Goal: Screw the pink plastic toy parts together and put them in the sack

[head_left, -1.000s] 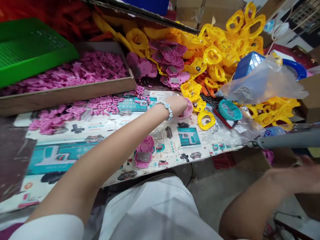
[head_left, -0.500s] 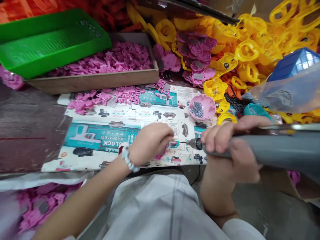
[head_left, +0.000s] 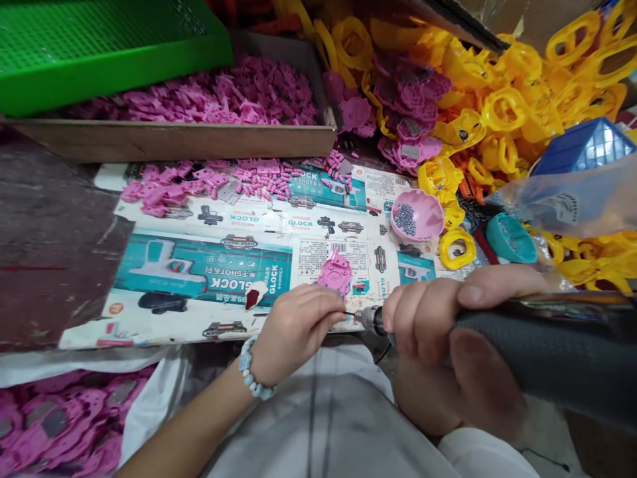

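My right hand (head_left: 428, 318) is wrapped around a grey electric screwdriver (head_left: 552, 352), which lies nearly level and points left. Its thin bit (head_left: 352, 314) reaches the fingertips of my left hand (head_left: 298, 322). The left thumb and forefinger are pinched together at that tip; whatever they hold is too small to make out. Just beyond those fingers, a pink plastic part (head_left: 336, 272) lies flat on the printed cardboard sheet (head_left: 199, 312). A pink bowl (head_left: 432, 214) of small metal screws (head_left: 404, 219) stands farther back to the right.
Behind the sheet stands a cardboard box (head_left: 199, 141) of pink pieces, with a green tray (head_left: 124, 73) over its left side. Loose pink pieces (head_left: 169, 189) lie before it. Yellow parts (head_left: 502, 109) pile up at right, near a teal bowl (head_left: 512, 238). A white bag (head_left: 149, 405) holds pink parts.
My left hand has come down nearer my lap and its fingertips now meet the bit. The screwdriver has shifted down and left. The pink part, mostly hidden before, now shows.
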